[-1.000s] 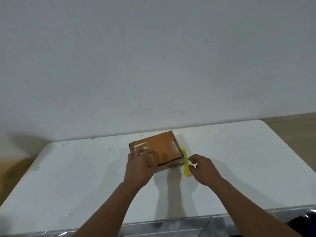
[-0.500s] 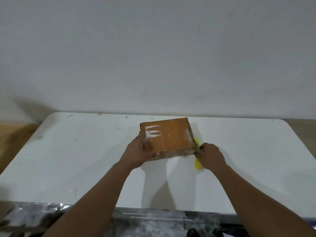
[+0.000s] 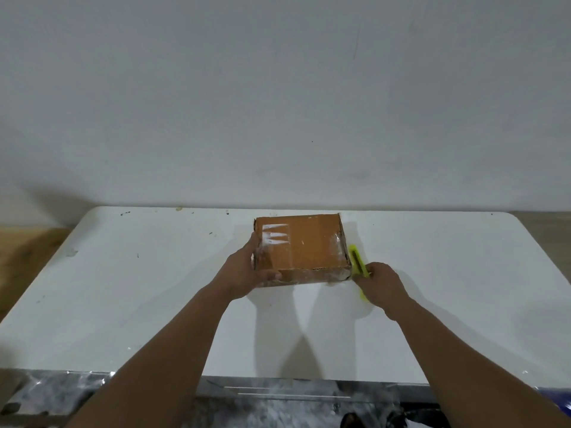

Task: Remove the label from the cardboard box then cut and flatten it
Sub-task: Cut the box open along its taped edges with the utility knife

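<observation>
Cardboard box (image 3: pixel 301 247) unmoved, left hand (image 3: pixel 244 274) still gripping; right hand (image 3: pixel 381 281) now closed on yellow cutter (image 3: pixel 358 264).

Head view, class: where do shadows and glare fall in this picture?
Head view: both arms cast dark shadows on the white table towards the person; clear tape on the cardboard box glares white at its left and right; frame is soft.

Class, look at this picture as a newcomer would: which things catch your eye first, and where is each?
A brown cardboard box with shiny tape sits mid-table, gripped at its left side by the left hand. Beside its right edge lies a yellow plastic utility knife, with the right hand closing over it on the white table.
</observation>
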Demonstrator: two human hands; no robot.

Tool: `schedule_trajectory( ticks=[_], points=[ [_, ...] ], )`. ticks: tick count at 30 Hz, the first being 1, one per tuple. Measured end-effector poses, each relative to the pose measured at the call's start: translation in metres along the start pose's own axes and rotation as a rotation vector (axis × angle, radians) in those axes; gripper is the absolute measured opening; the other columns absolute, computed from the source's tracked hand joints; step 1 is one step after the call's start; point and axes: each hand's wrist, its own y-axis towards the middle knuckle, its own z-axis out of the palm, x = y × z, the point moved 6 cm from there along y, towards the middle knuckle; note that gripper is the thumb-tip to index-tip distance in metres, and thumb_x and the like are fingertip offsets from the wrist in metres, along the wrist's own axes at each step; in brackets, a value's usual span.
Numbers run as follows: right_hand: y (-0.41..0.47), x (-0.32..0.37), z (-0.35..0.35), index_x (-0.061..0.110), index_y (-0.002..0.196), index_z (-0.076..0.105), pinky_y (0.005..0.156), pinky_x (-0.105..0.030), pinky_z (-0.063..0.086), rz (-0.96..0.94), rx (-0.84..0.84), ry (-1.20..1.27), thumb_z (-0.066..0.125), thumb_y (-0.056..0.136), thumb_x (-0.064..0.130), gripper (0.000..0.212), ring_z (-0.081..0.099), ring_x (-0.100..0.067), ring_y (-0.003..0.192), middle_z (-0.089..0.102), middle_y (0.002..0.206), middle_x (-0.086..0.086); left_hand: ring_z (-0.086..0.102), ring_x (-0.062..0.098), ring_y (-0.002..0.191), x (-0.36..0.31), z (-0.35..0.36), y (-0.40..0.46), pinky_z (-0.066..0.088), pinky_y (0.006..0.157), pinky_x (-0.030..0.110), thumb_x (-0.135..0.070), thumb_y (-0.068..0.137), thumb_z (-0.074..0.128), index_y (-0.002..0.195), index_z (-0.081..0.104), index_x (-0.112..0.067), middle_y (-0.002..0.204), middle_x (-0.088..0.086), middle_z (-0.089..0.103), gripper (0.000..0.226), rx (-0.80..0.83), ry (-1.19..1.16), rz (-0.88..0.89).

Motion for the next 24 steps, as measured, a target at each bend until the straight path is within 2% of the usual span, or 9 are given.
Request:
schedule_trajectory(
  ticks=[4, 7, 9, 12, 15, 17, 19, 21, 24],
  points=[
    [0.0, 0.009, -0.008, 0.007, 0.109, 0.054, 0.064, -0.032, 0.047, 0.06, -0.003, 0.367, 0.054, 0.095, 0.022, 0.02, 0.062, -0.023, 0.069, 0.068, 0.086, -0.01, 0.051, 0.021, 0.128, 0.004, 0.0, 0.004, 0.043, 0.096, 0.027, -0.036, 0.073, 0.088, 0.156, 0.01, -0.043, 0.146, -0.006, 0.05, 0.115, 0.009, -0.019, -0.005],
    [-0.003, 0.019, -0.012, 0.01, 0.113, 0.05, 0.062, -0.031, 0.049, 0.051, 0.006, 0.536, 0.051, 0.096, 0.018, 0.019, 0.057, -0.021, 0.063, 0.061, 0.079, -0.009, 0.059, 0.016, 0.111, 0.005, 0.001, 0.004, 0.044, 0.087, 0.023, -0.035, 0.073, 0.088, 0.156, 0.013, -0.045, 0.135, -0.007, 0.058, 0.112, 0.016, -0.017, 0.008],
    [-0.004, 0.025, -0.014, 0.008, 0.114, 0.049, 0.066, -0.037, 0.054, 0.042, 0.025, 0.643, 0.05, 0.096, 0.015, 0.019, 0.053, -0.021, 0.062, 0.054, 0.078, -0.01, 0.063, 0.016, 0.105, 0.006, 0.002, 0.005, 0.047, 0.084, 0.024, -0.038, 0.071, 0.088, 0.154, 0.014, -0.048, 0.131, -0.007, 0.062, 0.112, 0.019, -0.009, 0.013],
    [-0.008, 0.037, -0.017, 0.008, 0.111, 0.049, 0.074, -0.045, 0.059, 0.028, 0.091, 0.76, 0.046, 0.096, 0.01, 0.015, 0.053, -0.024, 0.066, 0.049, 0.084, -0.012, 0.063, 0.021, 0.11, 0.006, 0.001, 0.005, 0.05, 0.094, 0.031, -0.045, 0.068, 0.089, 0.152, 0.015, -0.05, 0.135, -0.007, 0.06, 0.112, 0.023, 0.005, 0.017],
    [-0.015, 0.052, -0.02, 0.009, 0.108, 0.047, 0.068, -0.039, 0.059, -0.004, 0.192, 0.883, 0.042, 0.094, 0.0, 0.018, 0.051, -0.024, 0.066, 0.047, 0.085, -0.011, 0.06, 0.02, 0.114, 0.005, 0.001, 0.004, 0.048, 0.092, 0.027, -0.041, 0.07, 0.088, 0.154, 0.016, -0.047, 0.135, -0.009, 0.057, 0.111, 0.027, 0.0, 0.023],
    [-0.019, 0.062, -0.023, 0.009, 0.105, 0.046, 0.062, -0.031, 0.054, -0.065, 0.205, 0.851, 0.038, 0.095, -0.003, 0.017, 0.047, -0.02, 0.064, 0.046, 0.083, -0.009, 0.062, 0.019, 0.113, 0.004, 0.001, 0.004, 0.05, 0.095, 0.03, -0.044, 0.067, 0.089, 0.153, 0.019, -0.048, 0.132, -0.009, 0.06, 0.11, 0.022, 0.01, 0.037],
    [-0.02, 0.066, -0.025, 0.011, 0.099, 0.044, 0.06, -0.03, 0.047, -0.113, 0.156, 0.773, 0.035, 0.096, -0.001, 0.015, 0.044, -0.017, 0.062, 0.044, 0.08, -0.008, 0.063, 0.019, 0.112, 0.004, 0.0, 0.005, 0.051, 0.096, 0.032, -0.045, 0.066, 0.089, 0.151, 0.023, -0.049, 0.129, -0.01, 0.062, 0.108, 0.02, 0.019, 0.044],
    [-0.02, 0.064, -0.026, 0.011, 0.099, 0.046, 0.059, -0.029, 0.042, -0.125, 0.09, 0.758, 0.035, 0.098, 0.005, 0.013, 0.041, -0.016, 0.059, 0.042, 0.076, -0.005, 0.063, 0.019, 0.113, 0.003, -0.001, 0.005, 0.05, 0.094, 0.03, -0.044, 0.067, 0.089, 0.151, 0.025, -0.047, 0.127, -0.011, 0.063, 0.106, 0.022, 0.02, 0.046],
    [-0.019, 0.058, -0.026, 0.009, 0.1, 0.052, 0.051, -0.027, 0.035, -0.117, -0.013, 0.763, 0.039, 0.102, 0.019, 0.016, 0.037, -0.014, 0.054, 0.04, 0.07, -0.002, 0.06, 0.019, 0.114, 0.002, -0.001, 0.005, 0.05, 0.091, 0.023, -0.041, 0.069, 0.089, 0.154, 0.017, -0.045, 0.132, -0.01, 0.057, 0.111, 0.02, 0.007, 0.04]
  ],
)
